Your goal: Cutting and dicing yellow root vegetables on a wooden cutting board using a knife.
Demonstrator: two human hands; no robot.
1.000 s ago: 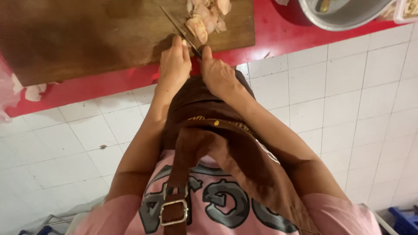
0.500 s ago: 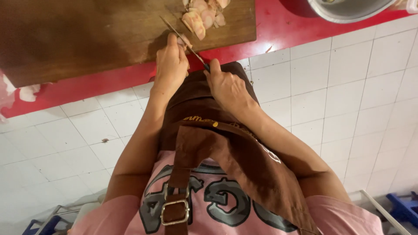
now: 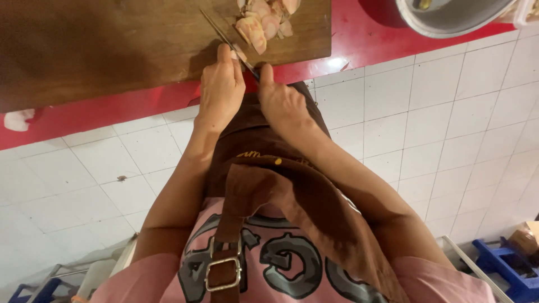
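A red counter (image 3: 359, 39) carries a wooden chopping board (image 3: 112, 45); pale meat pieces (image 3: 261, 22) lie at its far right; the left hand (image 3: 220, 90) and right hand (image 3: 283, 101), side by side at its near edge, clasp a knife (image 3: 227, 40).

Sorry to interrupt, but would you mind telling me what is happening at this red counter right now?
A person in a pink shirt and brown apron stands at the red counter, working over a dark wooden cutting board. The left hand and the right hand meet at the board's near edge around a thin-bladed knife, though which hand grips it is unclear. The blade points towards pale pink meat pieces on the board. A grey metal bowl sits to the right.
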